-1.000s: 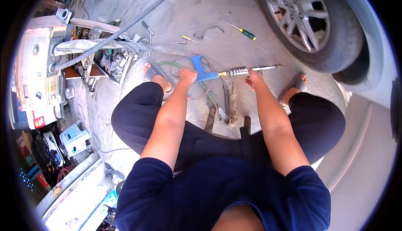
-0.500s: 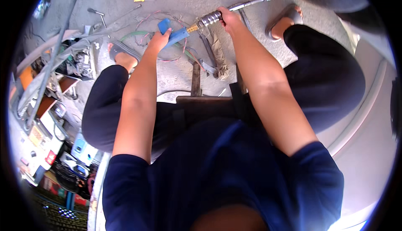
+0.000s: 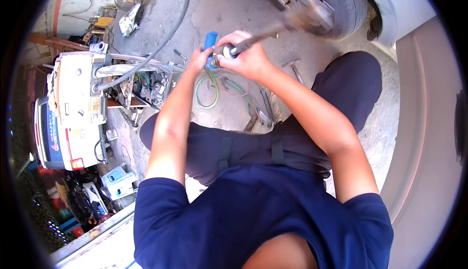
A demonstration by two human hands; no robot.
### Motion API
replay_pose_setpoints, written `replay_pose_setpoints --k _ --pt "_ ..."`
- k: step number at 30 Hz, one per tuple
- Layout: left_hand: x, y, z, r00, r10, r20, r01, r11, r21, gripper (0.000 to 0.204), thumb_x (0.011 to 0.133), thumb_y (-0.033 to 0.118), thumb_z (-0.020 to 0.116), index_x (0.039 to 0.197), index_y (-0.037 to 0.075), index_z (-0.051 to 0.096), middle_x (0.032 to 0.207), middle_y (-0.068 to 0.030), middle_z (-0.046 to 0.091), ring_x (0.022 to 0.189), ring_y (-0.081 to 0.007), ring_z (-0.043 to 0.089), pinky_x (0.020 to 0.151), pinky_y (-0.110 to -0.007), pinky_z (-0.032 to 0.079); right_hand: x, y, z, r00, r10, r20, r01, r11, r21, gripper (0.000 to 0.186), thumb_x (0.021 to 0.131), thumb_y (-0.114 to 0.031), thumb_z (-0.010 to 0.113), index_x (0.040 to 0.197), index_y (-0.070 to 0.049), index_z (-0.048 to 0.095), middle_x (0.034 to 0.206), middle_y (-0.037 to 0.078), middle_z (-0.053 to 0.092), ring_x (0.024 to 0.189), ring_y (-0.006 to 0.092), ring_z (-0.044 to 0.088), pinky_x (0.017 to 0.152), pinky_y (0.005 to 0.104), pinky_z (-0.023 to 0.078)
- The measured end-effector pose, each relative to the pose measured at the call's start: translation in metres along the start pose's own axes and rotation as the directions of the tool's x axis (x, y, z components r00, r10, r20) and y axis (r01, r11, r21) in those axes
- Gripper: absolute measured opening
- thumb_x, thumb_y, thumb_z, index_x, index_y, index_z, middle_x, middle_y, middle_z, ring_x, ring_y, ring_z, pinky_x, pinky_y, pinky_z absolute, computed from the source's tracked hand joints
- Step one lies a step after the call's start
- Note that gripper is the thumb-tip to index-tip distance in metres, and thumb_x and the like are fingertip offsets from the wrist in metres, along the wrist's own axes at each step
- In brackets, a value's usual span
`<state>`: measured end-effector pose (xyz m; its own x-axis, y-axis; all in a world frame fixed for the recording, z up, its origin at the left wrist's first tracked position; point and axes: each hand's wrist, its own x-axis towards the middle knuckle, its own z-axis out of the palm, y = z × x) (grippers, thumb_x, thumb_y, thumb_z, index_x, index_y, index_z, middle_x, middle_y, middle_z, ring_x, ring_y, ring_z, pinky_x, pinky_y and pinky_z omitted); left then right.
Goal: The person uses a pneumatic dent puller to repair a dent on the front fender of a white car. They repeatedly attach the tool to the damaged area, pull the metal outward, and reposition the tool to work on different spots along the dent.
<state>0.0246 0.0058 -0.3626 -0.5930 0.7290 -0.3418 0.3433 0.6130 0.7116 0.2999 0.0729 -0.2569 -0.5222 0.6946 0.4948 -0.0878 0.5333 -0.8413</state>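
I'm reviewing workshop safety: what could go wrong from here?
The dark shaft beyond the right hand might knock the wheel if swung; its distance is unclear. The looped green hose near the blue tool could snag. With the left hand so close to the right, fingers might get pinched.

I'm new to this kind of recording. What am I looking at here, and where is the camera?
There is no robot: these are one person's bare hands. Every picture comes from the left of two fisheye cameras worn on the head, looking down, so straight edges bend near the rim. The left hand grips a blue-handled tool by its blue end; the right hand is wrapped around its barrel, whose far end is blurred. On the floor lie a looped green hose and a T-shaped metal tool. A car wheel stands at upper right.
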Motion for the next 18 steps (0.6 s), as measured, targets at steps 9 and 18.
replay_pose_setpoints --k 9,18 --pt "-0.064 0.161 -0.094 0.864 0.494 0.095 -0.475 0.738 0.480 0.074 0.082 0.064 0.053 0.110 -0.003 0.062 0.094 -0.0204 0.066 0.087 -0.0319 0.064 0.080 -0.040 0.048 0.023 -0.037 -0.073 0.970 -0.055 -0.237 0.204 0.719 0.665 0.021 0.093 -0.013 0.057 0.083 0.004 0.064 0.091 0.015 0.067 0.090 0.0241 0.064 0.086 0.0371 0.050" --pt "-0.151 0.199 -0.112 0.652 0.532 0.540 -0.751 0.548 0.368 0.066 0.069 0.032 0.077 0.124 0.004 0.055 0.098 -0.0177 0.068 0.093 -0.0324 0.066 0.083 -0.039 0.050 0.048 -0.096 -0.102 0.927 0.293 -0.236 0.138 0.319 0.938 0.051 0.101 -0.038 0.037 0.063 -0.006 0.048 0.065 0.010 0.052 0.068 0.0248 0.054 0.077 0.0454 0.049"
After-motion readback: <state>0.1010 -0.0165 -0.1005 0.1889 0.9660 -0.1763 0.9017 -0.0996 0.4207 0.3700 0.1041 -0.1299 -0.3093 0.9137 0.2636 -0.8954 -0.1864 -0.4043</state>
